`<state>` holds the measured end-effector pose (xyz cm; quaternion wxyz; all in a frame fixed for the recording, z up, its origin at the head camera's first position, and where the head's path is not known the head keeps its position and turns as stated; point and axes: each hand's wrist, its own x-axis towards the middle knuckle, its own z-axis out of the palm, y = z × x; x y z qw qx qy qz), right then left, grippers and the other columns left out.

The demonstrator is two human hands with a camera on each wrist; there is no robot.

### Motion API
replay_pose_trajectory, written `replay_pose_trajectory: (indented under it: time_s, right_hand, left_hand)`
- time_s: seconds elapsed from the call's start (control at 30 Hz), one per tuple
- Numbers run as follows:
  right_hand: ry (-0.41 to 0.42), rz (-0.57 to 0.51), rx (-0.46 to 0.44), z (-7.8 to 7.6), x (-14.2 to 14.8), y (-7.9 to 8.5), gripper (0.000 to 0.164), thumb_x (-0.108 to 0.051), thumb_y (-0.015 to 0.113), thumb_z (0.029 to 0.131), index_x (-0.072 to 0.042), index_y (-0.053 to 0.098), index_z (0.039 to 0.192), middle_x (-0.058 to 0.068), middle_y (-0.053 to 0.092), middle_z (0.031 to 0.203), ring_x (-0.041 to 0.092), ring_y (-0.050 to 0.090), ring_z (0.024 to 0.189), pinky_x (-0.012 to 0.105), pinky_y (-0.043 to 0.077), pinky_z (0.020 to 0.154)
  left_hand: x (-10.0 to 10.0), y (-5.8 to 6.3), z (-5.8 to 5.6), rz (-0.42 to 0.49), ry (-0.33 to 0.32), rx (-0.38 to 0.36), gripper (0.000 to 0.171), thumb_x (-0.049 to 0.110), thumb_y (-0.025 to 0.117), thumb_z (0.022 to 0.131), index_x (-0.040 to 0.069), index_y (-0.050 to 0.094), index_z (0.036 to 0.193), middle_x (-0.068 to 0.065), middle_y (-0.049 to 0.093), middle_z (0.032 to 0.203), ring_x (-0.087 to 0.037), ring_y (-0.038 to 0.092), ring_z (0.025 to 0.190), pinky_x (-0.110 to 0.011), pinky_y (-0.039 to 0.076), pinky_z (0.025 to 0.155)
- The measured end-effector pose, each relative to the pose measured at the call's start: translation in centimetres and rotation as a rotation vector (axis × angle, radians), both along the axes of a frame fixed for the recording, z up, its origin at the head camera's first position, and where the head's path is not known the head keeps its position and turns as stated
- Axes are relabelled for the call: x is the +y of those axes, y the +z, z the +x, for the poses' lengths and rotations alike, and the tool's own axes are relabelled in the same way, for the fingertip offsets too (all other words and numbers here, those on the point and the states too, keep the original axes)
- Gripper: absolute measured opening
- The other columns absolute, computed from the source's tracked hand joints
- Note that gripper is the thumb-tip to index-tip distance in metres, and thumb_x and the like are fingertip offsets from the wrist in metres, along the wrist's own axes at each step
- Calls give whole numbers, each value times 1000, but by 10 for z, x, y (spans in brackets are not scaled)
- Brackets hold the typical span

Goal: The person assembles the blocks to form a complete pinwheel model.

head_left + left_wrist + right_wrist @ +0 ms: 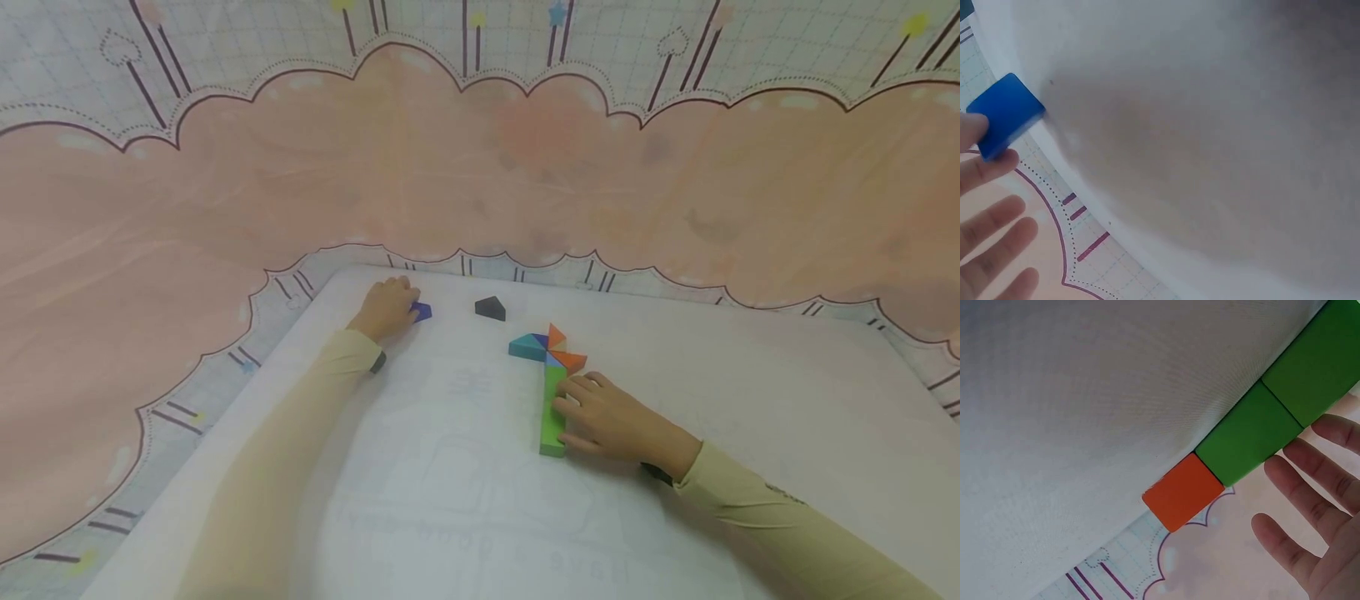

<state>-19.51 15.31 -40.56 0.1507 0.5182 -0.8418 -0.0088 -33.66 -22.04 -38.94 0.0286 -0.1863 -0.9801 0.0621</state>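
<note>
My left hand (386, 308) is at the far left of the table, pinching a blue block (1007, 112) between thumb and forefinger while its other fingers stay extended. My right hand (611, 421) lies against the right side of a long green strip, made of two green blocks (1247, 434) end to end in the right wrist view. Those fingers look loosely extended and touch its edge. Above the strip, teal (527, 346), dark blue and orange wedge blocks (570, 362) meet at one point like a pinwheel. An orange end face (1184, 492) adjoins the green in the right wrist view.
A black wedge block (490, 308) lies between my left hand and the pinwheel, near the back edge. The white table (450, 492) is bordered by a peach patterned cloth (465, 175). Dark bands (657, 473) sit under my wrists.
</note>
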Motion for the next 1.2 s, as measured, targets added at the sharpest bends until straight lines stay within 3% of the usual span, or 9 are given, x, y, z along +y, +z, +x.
replay_pose_trajectory:
  time_s: [0.3, 0.43, 1.2]
  right_hand:
    - [4, 0, 22, -1, 0, 0, 34, -40, 62, 86, -11, 57, 103, 6, 59, 107, 21, 53, 105, 43, 46, 90]
    - [1, 5, 19, -1, 0, -1, 32, -40, 61, 87, -11, 57, 102, 6, 59, 107, 21, 53, 104, 43, 46, 90]
    - [13, -9, 34, -1, 0, -2, 32, -39, 61, 87, -11, 57, 101, 6, 59, 106, 21, 53, 104, 43, 47, 90]
  left_hand:
    - [6, 2, 1, -7, -143, -32, 32, 25, 62, 88, 5, 62, 113, -14, 60, 105, -29, 58, 93, -42, 51, 84]
    - [12, 1, 5, -2, -170, -64, 32, 26, 62, 89, 9, 63, 115, -12, 59, 105, -26, 58, 93, -40, 50, 87]
    - [90, 2, 49, -95, -458, -11, 22, 28, 59, 91, 12, 64, 105, -6, 62, 100, -19, 56, 85, -33, 50, 83]
